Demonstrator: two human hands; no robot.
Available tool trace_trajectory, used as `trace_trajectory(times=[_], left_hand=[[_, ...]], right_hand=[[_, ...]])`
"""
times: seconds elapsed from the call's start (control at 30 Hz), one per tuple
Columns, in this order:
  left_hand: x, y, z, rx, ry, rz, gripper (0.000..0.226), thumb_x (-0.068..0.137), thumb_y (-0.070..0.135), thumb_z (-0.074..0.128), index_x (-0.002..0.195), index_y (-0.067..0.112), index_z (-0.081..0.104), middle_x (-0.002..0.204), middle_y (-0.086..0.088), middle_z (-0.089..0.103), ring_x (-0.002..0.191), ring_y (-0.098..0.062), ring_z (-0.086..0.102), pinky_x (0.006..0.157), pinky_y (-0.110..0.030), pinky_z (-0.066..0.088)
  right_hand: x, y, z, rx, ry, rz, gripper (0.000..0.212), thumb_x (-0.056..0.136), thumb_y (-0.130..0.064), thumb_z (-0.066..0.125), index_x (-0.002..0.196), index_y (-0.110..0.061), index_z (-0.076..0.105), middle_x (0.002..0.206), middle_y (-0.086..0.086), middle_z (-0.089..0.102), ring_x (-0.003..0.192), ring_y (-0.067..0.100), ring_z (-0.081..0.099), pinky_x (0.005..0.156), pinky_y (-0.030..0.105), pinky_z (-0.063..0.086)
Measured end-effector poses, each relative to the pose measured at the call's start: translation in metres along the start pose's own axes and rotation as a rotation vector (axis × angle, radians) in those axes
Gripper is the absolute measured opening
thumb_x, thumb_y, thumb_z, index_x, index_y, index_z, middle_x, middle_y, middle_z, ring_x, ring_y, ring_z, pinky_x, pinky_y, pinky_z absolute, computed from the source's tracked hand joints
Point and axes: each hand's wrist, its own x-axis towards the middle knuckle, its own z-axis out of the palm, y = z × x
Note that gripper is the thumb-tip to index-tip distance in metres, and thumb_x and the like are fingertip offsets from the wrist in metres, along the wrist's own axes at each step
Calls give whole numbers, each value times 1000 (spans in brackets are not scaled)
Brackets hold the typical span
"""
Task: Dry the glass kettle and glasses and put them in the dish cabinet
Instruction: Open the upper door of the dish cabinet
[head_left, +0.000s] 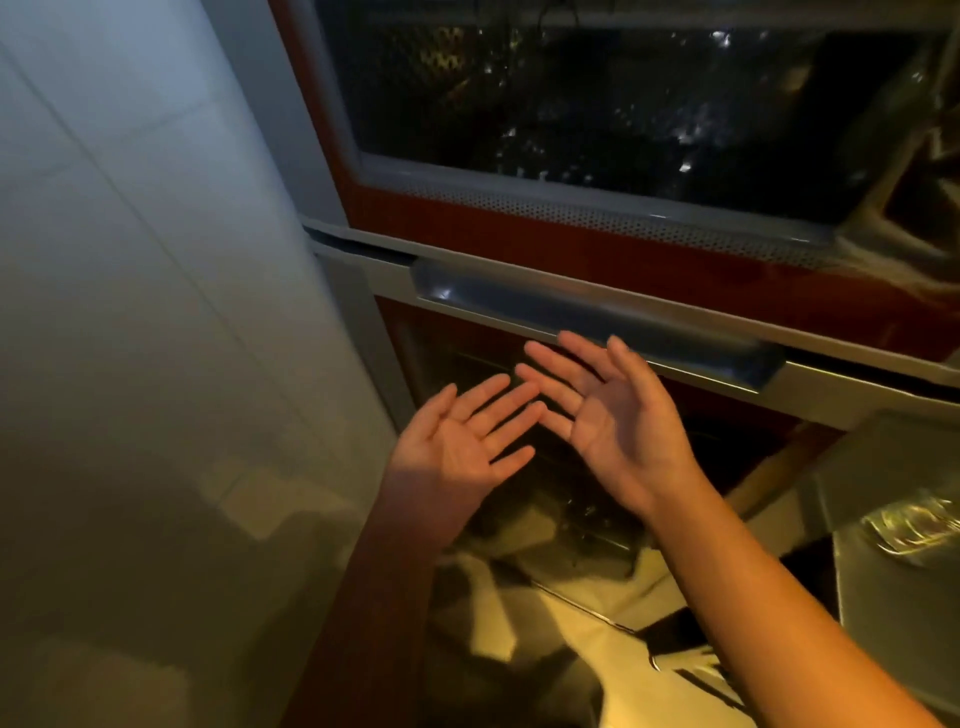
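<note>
A red dish cabinet (597, 234) with grey trim fills the upper right. Its upper door has a dark glass window (623, 104) with faint glints of items behind it. A long grey handle (597, 322) runs across the top of the lower door. Just below that handle I hold both palms up with fingers spread. My left hand (462, 441) and my right hand (608, 410) are side by side, fingertips nearly touching, and neither holds anything. No kettle or glass is clearly visible outside the cabinet.
A pale tiled wall (130, 312) stands to the left of the cabinet. At the right edge is a grey metal surface (893, 467) with a shiny reflective patch (914, 525). A lit floor (519, 623) lies below my arms.
</note>
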Motion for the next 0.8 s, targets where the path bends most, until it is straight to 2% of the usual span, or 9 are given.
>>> trace_trajectory(times=[0.3, 0.4, 0.53, 0.8], left_hand=[[17, 75, -29, 56, -93, -60, 54, 83, 42, 36, 124, 11, 51, 123, -14, 61, 110, -25, 60, 88, -43, 42], [23, 101, -36, 79, -137, -82, 56, 84, 47, 35, 124, 11, 51, 123, -15, 61, 113, -26, 59, 89, -44, 41], [30, 123, -44, 75, -155, -119, 61, 85, 52, 34, 124, 9, 51, 123, -17, 61, 114, -26, 57, 91, -46, 41], [33, 132, -52, 90, -194, -175, 65, 91, 58, 25, 127, 9, 48, 128, -16, 57, 121, -27, 51, 96, -46, 38]], right_hand=[[40, 23, 52, 232, 139, -176, 54, 80, -50, 44, 123, -17, 50, 123, 14, 61, 113, 28, 58, 95, 45, 44], [55, 33, 71, 296, 193, -260, 61, 79, -53, 43, 129, -19, 46, 127, 13, 58, 114, 28, 57, 96, 45, 41], [70, 45, 88, 365, 241, -339, 65, 79, -57, 41, 135, -23, 40, 132, 10, 53, 113, 27, 58, 91, 43, 44], [78, 50, 99, 382, 318, -386, 57, 90, -58, 33, 131, -20, 43, 119, 8, 61, 109, 25, 59, 91, 41, 42]])
